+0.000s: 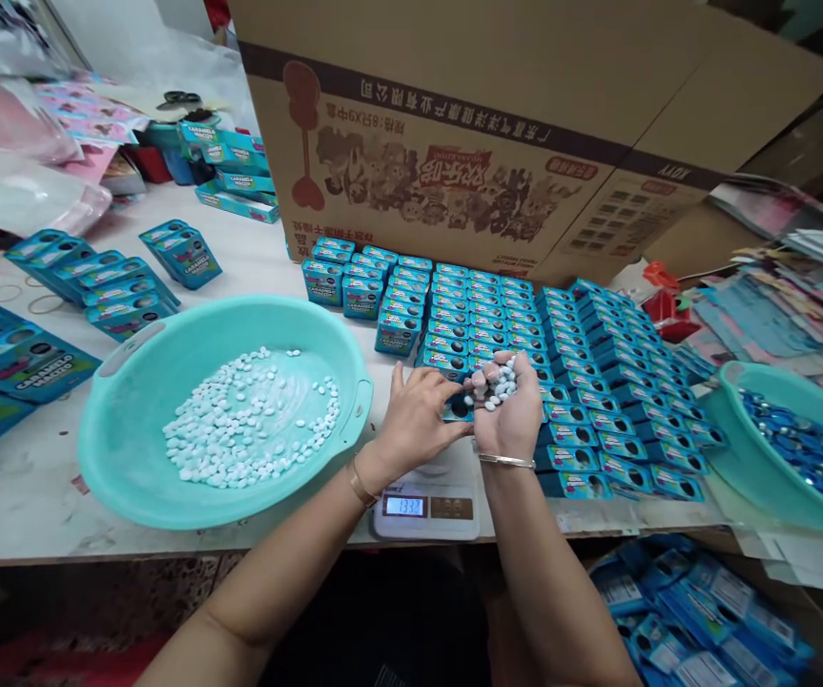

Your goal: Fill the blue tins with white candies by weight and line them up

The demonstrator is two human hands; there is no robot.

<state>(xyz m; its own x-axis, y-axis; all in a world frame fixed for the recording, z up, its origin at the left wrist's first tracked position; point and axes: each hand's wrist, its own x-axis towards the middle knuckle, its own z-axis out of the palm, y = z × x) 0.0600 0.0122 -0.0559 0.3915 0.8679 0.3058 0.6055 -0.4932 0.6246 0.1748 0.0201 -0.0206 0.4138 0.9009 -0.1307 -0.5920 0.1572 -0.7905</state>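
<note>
left hand (421, 412) covers part of a blue box (458, 409) — contents unclear

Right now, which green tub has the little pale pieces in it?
The tub left of the scale holds the pale pieces; the other tub, far right, holds shiny blue pieces.

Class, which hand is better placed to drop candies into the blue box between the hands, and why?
Probably the right hand: it cups candies beside the blue box, while the left hand seems to hold that box.
</note>
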